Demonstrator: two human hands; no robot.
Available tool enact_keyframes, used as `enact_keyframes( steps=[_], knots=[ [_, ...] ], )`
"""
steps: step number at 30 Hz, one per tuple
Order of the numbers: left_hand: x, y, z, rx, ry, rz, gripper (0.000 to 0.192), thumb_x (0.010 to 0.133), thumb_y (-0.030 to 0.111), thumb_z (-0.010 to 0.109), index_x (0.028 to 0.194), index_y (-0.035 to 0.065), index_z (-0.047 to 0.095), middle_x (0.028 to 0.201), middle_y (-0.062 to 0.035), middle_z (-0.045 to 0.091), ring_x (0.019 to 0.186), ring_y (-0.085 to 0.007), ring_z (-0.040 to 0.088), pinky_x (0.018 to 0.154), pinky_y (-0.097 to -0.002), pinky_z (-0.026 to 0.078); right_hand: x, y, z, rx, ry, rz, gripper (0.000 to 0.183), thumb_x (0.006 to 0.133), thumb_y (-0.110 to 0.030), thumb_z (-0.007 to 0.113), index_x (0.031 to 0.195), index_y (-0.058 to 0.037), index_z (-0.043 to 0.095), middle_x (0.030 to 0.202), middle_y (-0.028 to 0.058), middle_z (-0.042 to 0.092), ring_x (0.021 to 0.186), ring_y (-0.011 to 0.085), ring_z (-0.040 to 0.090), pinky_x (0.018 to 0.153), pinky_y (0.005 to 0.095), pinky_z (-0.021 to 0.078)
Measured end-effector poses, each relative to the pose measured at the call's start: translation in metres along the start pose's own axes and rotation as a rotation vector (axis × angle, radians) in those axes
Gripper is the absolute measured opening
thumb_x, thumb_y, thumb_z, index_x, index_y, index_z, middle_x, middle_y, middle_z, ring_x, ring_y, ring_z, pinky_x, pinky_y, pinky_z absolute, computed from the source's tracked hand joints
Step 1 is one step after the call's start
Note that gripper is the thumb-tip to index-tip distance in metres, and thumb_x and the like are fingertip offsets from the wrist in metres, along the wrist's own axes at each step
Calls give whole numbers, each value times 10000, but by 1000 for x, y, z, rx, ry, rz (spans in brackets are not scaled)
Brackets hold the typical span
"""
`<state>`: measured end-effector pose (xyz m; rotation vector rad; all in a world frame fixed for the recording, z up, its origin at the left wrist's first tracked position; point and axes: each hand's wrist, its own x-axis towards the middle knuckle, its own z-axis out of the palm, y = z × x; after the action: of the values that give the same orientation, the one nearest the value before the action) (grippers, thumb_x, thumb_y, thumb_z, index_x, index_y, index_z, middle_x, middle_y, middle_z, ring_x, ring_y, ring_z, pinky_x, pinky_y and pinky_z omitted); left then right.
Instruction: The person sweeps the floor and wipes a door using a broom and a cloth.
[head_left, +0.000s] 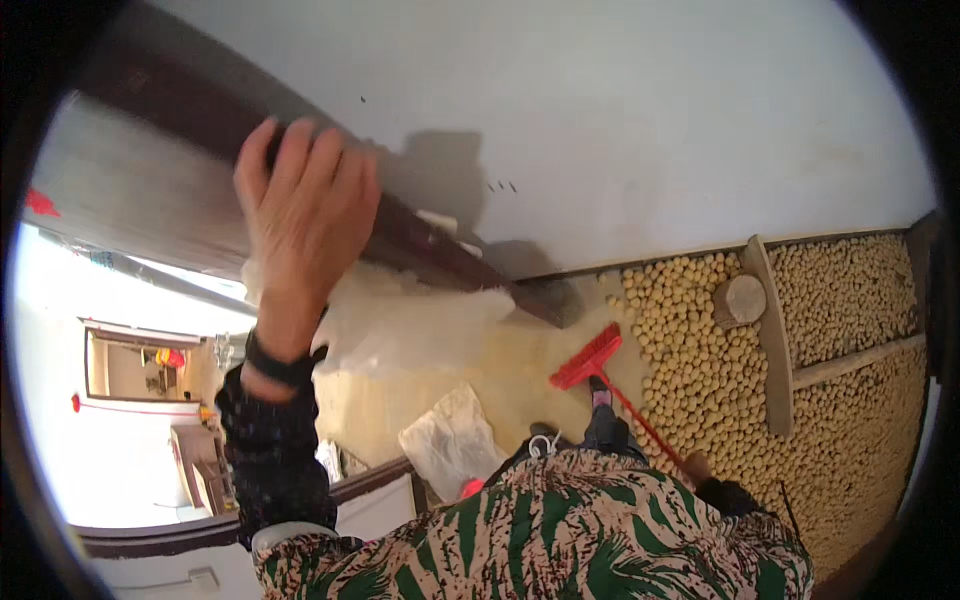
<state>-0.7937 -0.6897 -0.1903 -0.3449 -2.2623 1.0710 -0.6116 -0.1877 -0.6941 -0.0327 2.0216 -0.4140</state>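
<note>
My left hand (311, 202), a dark band on its wrist, is raised against a dark brown door frame (427, 240). Its back faces me and its fingers are blurred, so whether they grip the frame is unclear. Below it hangs a pale translucent plastic sheet (420, 322). Low on the right, my right hand (696, 466) is closed around the red handle (637, 412) of a broom. The red broom head (589, 356) rests on the floor beside my foot, near the edge of a heap of round tan produce (697, 360), whose kind I cannot tell.
Wooden boards (772, 337) split the heap into sections, the far ones holding smaller pieces. A short log (741, 301) sits on the heap against a board. A crumpled white sack (454, 431) lies on the floor behind my feet. A bright doorway opens at left.
</note>
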Motion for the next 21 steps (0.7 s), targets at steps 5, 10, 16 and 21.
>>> enact_keyframes(
  steps=[5, 10, 16, 21],
  knots=[
    [-109, -1, -90, 102, -200, -60, 166, 767, 241, 473, 684, 139, 575, 799, 31, 561, 905, -159, 491, 900, -402, 231, -15, -11, -19, -186, 143, -12, 307, 704, -216, 609, 539, 32, 531, 446, 115, 475, 368, 199, 417, 396, 363, 344],
    [-197, -15, -162, 265, -361, -67, 290, 831, 336, 356, 817, 204, 614, 951, -10, 575, 1008, -202, 452, 967, -458, 146, -39, -35, -72, -346, 78, -54, 257, 697, -218, 608, 631, 28, 570, 475, 115, 477, 391, 238, 435, 440, 373, 373],
    [-221, -9, -181, -53, 233, -788, 658, 754, 273, 548, 1270, 40, 212, 1302, -209, 162, 1228, -349, 67, 997, -477, 66, -35, -4, -60, -251, -99, -16, 290, 708, -273, 614, 698, 14, 575, 554, 127, 517, 509, 238, 505, 492, 373, 402],
    [-209, 3, -191, -321, 224, -1234, 729, 769, 244, 542, 1287, -6, 95, 1311, -174, 152, 1209, -279, 167, 1006, -406, 123, -36, -40, -69, -116, 38, -93, 334, 705, -316, 611, 742, 13, 575, 548, 113, 522, 500, 206, 507, 466, 341, 398]
  ],
)
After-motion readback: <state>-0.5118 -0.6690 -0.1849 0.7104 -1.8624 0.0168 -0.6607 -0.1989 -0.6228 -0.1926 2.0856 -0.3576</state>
